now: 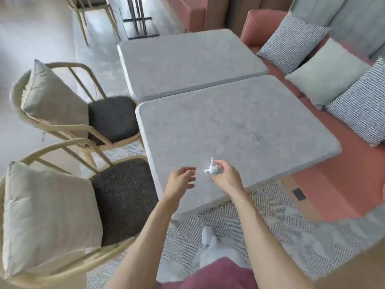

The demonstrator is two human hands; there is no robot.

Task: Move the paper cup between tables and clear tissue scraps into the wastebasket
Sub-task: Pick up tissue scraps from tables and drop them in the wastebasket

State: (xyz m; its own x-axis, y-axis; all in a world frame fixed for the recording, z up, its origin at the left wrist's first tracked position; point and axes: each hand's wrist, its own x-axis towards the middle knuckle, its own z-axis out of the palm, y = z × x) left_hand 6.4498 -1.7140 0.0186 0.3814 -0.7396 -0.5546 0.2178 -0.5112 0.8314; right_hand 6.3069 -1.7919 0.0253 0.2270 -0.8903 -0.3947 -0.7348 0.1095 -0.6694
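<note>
Both bare forearms reach forward from the bottom edge over the near grey table point(239, 130); the right hand point(226, 177) is raised above its near edge, wrist bent, fingers curled, pinching a white tissue scrap point(211, 168) at the fingertips; the left hand point(180, 180) hovers just beside it, palm turned inward, fingers loosely spread and holding nothing; two cushioned chairs point(62, 113) stand to the left.
</note>
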